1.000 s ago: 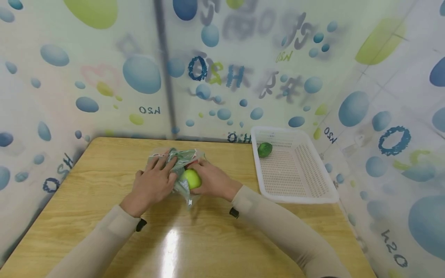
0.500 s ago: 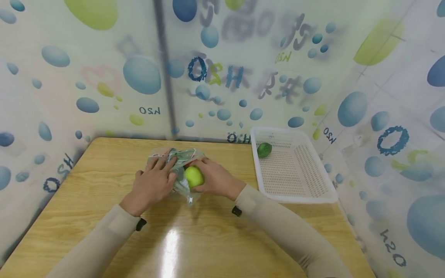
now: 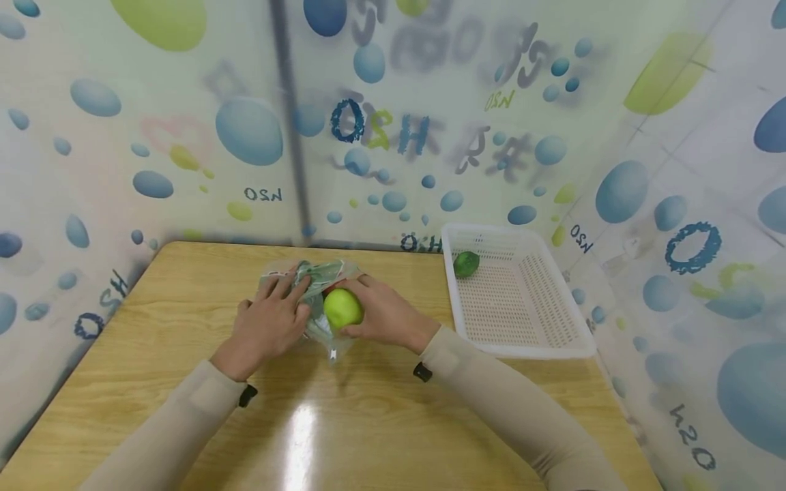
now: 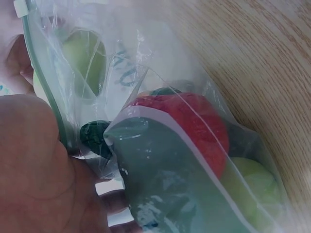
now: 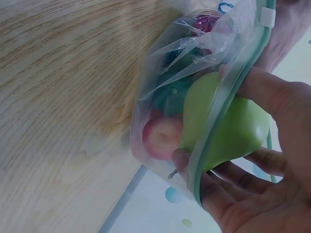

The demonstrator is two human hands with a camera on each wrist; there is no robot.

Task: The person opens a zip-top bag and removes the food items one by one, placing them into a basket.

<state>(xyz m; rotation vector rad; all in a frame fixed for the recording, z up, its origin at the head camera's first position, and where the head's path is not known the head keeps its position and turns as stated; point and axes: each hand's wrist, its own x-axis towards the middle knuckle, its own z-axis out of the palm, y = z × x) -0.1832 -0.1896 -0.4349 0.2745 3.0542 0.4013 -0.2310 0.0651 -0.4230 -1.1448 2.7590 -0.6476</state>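
Green fruit (image 3: 344, 309) at the mouth of the clear bag (image 3: 328, 273), gripped by the right hand (image 3: 393, 317).
On my feed its long axis seems to run through the bag's mouth, part behind the film, part outside; the right hand, curled round it from the bag's right, is nearer. I see the left hand (image 3: 270, 329) resting over the bag's left, fingers extended. Right of the bag stands a white basket (image 3: 522, 353).

Soft light fills the head view; a white glare streak and faint shadows mark the glossy yellow-brown wooden table (image 3: 374, 423). Wrist views look dimmer and hazy, glints dotting the transparent, green-trimmed plastic bag (image 4: 160, 170).
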